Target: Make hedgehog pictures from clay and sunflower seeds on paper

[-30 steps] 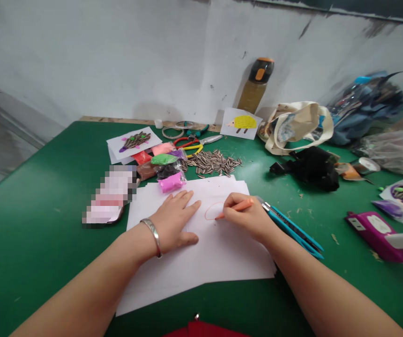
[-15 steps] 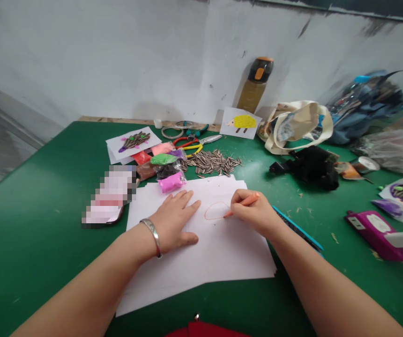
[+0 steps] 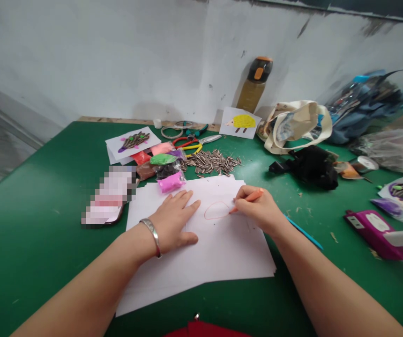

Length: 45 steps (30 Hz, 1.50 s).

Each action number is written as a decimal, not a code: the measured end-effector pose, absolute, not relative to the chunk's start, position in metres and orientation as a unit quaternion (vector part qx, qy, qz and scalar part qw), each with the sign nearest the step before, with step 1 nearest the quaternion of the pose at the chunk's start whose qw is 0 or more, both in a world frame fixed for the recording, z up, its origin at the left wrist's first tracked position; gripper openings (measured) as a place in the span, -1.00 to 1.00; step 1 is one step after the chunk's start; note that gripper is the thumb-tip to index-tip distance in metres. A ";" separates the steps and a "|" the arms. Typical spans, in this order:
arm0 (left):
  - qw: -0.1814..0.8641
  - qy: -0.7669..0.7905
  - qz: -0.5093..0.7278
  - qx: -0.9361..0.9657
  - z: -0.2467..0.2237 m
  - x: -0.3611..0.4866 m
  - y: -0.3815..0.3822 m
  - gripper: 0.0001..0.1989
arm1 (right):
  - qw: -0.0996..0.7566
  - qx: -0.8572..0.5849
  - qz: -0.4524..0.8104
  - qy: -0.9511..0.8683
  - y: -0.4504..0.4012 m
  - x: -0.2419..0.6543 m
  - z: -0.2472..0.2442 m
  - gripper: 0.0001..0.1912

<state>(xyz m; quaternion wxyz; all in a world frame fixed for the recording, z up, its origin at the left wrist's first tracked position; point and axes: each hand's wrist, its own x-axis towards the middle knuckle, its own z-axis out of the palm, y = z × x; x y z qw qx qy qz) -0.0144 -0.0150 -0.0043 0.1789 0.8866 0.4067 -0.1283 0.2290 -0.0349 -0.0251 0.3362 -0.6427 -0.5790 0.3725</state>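
Observation:
Several sheets of white paper [image 3: 222, 252] lie stacked in front of me. My left hand [image 3: 175, 220] rests flat on the top sheet, its fingers spread. In my right hand [image 3: 257, 210] is an orange pen [image 3: 250, 200], pinched between thumb and fingers, its tip at the paper's surface. A thin orange half-oval outline [image 3: 216, 210] shows on the sheet, just left of the pen tip. Whether the tip touches the paper I cannot tell. A pink packet [image 3: 171, 181] lies over the paper's far edge, beyond my left hand.
Sunflower seeds [image 3: 215, 162], colored packets [image 3: 162, 159] and scissors [image 3: 210, 139] lie beyond the paper. A phone [image 3: 110, 196] is at left. Hedgehog pictures [image 3: 242, 121] stand or lie at the back. A bottle [image 3: 254, 84], bags [image 3: 296, 126] and a magenta box [image 3: 380, 236] are rightward.
My right hand has moved slightly right with the pen, and the lower line of the outline is a little longer. My left hand has stayed in place.

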 end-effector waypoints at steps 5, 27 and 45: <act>0.173 0.406 -0.122 0.889 -0.005 -0.014 -0.015 -0.15 | 0.351 -0.641 0.369 -0.575 -0.034 0.229 -0.027 -0.92; 0.181 0.405 -0.095 0.891 -0.009 -0.018 -0.015 -0.17 | 0.448 -0.614 0.426 -0.490 -0.034 0.230 -0.023 -0.86; 0.168 0.398 -0.099 0.897 -0.005 -0.015 -0.017 -0.21 | 0.447 -0.605 0.413 -0.514 -0.036 0.225 -0.022 -0.86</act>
